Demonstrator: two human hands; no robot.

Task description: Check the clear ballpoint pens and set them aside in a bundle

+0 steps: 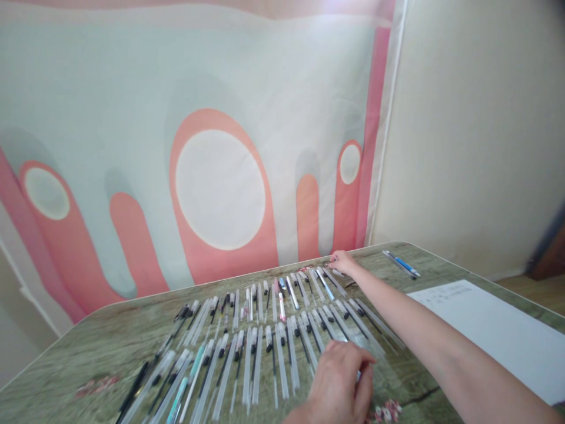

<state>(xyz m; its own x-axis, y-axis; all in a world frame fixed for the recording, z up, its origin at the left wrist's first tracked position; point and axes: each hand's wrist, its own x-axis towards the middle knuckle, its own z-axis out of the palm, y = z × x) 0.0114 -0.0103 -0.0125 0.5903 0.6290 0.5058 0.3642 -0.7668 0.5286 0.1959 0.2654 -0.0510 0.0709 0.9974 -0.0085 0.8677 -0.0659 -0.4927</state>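
Rows of taken-apart pens cover the table: clear pen barrels (pixel 228 377), black-capped refills (pixel 274 368) and several coloured pieces, among them a turquoise pen (pixel 177 400). My left hand (pixel 339 381) is low in front of the nearer row, its fingers curled closed. A small pale bit shows between thumb and fingers, too little to name. Stretched to the far edge, my right hand (pixel 343 261) has its fingers pinched together near the end of the back row. What it grips, if anything, is too small to make out. A white-and-blue pen (pixel 325 285) lies close by.
At the right lie a white sheet of paper (pixel 489 335) with faint marks and a blue pen (pixel 402 265) beside a slim refill. The wood-patterned table (pixel 57 365) reaches a printed pink and grey-green cloth (pixel 220 76). My right forearm crosses the right side.
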